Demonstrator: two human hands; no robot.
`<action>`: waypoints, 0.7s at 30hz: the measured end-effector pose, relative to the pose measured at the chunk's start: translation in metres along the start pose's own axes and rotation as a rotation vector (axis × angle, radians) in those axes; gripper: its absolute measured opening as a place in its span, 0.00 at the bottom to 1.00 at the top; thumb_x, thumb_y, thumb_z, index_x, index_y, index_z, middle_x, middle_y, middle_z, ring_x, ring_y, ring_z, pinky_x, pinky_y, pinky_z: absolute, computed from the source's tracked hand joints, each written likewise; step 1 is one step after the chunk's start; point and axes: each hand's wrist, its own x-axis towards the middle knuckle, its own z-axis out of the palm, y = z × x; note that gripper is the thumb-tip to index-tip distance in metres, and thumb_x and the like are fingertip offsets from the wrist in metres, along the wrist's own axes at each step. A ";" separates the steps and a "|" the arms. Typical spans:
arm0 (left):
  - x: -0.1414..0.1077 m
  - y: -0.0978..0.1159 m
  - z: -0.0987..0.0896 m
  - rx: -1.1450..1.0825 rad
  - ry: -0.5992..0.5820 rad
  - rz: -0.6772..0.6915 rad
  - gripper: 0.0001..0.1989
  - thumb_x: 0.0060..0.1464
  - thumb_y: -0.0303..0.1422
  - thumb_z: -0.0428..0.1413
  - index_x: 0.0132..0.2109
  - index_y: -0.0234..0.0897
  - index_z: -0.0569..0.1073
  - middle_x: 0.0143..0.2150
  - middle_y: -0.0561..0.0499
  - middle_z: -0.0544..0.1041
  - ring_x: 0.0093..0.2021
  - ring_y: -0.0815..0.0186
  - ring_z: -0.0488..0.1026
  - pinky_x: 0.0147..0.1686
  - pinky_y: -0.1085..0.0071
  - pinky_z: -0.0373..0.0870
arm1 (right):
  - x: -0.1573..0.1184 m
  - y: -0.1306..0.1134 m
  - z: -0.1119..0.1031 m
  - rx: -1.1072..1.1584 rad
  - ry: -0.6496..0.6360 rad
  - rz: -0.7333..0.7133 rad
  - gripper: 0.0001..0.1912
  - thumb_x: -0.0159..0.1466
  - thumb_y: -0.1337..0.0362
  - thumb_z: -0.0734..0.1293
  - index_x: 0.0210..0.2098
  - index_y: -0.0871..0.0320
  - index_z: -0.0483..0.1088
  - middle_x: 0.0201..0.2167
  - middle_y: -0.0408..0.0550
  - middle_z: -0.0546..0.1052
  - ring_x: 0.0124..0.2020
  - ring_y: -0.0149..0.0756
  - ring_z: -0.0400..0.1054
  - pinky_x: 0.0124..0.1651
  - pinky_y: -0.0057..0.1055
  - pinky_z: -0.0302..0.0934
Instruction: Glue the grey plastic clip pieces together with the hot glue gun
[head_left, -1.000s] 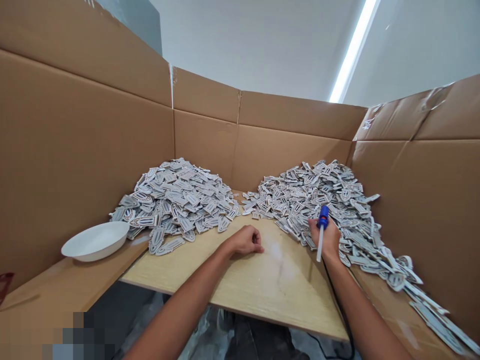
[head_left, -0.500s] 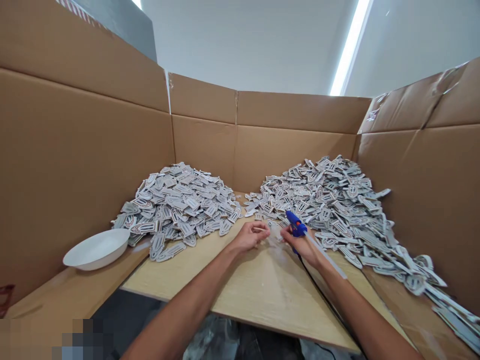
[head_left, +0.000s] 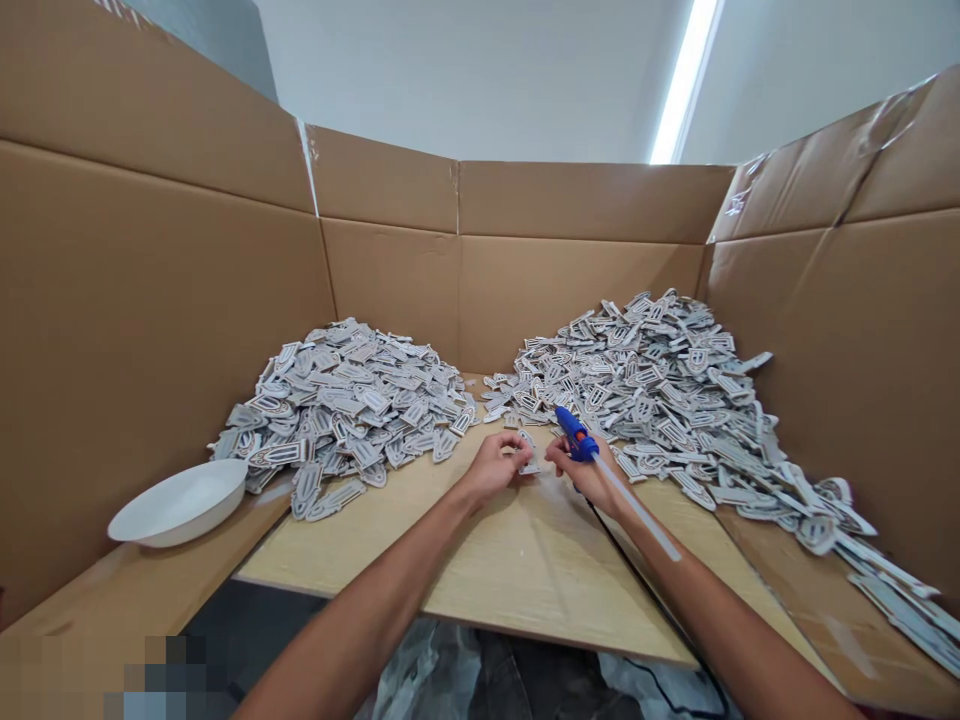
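Over the middle of the wooden board, my left hand (head_left: 495, 468) is closed, thumb and fingers pinching a small grey-white cut-out piece (head_left: 530, 464). Just right of it, my right hand (head_left: 592, 472) grips a blue hot glue gun (head_left: 576, 436). Its nozzle end points up and away from me, and a long translucent glue stick (head_left: 637, 508) sticks out of the back over my right forearm. A small gap separates the two hands. My fingers hide part of the piece and most of the glue gun's handle.
Heaps of similar grey pieces lie behind on the left (head_left: 367, 400) and right (head_left: 652, 370). A white bowl (head_left: 180, 503) sits at the left. Tall cardboard walls (head_left: 585, 200) enclose the board (head_left: 525, 580). A black cord (head_left: 637, 570) runs under my right forearm.
The grey piece now shows clearly at my left fingertips, where it could hardly be made out before. Both hands and the glue gun appear slightly further left as the view has shifted.
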 end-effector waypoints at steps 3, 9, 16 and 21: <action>-0.002 -0.002 0.001 -0.047 -0.042 -0.003 0.30 0.36 0.52 0.73 0.33 0.35 0.70 0.29 0.55 0.70 0.30 0.70 0.71 0.33 0.64 0.80 | 0.000 0.003 0.004 0.042 0.032 -0.032 0.11 0.55 0.54 0.67 0.28 0.56 0.72 0.23 0.45 0.77 0.23 0.33 0.68 0.27 0.28 0.61; -0.003 -0.003 0.000 -0.043 -0.132 0.055 0.34 0.34 0.48 0.76 0.42 0.37 0.68 0.38 0.53 0.73 0.31 0.68 0.75 0.29 0.70 0.77 | 0.001 0.008 -0.001 0.018 0.090 -0.115 0.10 0.56 0.55 0.69 0.30 0.56 0.70 0.25 0.44 0.76 0.25 0.34 0.67 0.31 0.30 0.62; 0.000 -0.004 -0.001 0.051 -0.155 0.062 0.33 0.37 0.46 0.75 0.47 0.35 0.74 0.37 0.46 0.79 0.35 0.61 0.79 0.31 0.72 0.71 | -0.001 0.011 -0.009 -0.231 0.128 -0.277 0.06 0.60 0.58 0.66 0.32 0.53 0.65 0.25 0.40 0.70 0.25 0.32 0.62 0.32 0.29 0.57; 0.003 -0.004 -0.003 0.090 -0.122 0.035 0.29 0.36 0.45 0.76 0.41 0.32 0.80 0.36 0.43 0.81 0.34 0.62 0.77 0.31 0.71 0.70 | -0.003 0.009 -0.008 -0.293 0.161 -0.306 0.06 0.60 0.59 0.65 0.32 0.53 0.64 0.24 0.39 0.69 0.24 0.32 0.61 0.30 0.28 0.56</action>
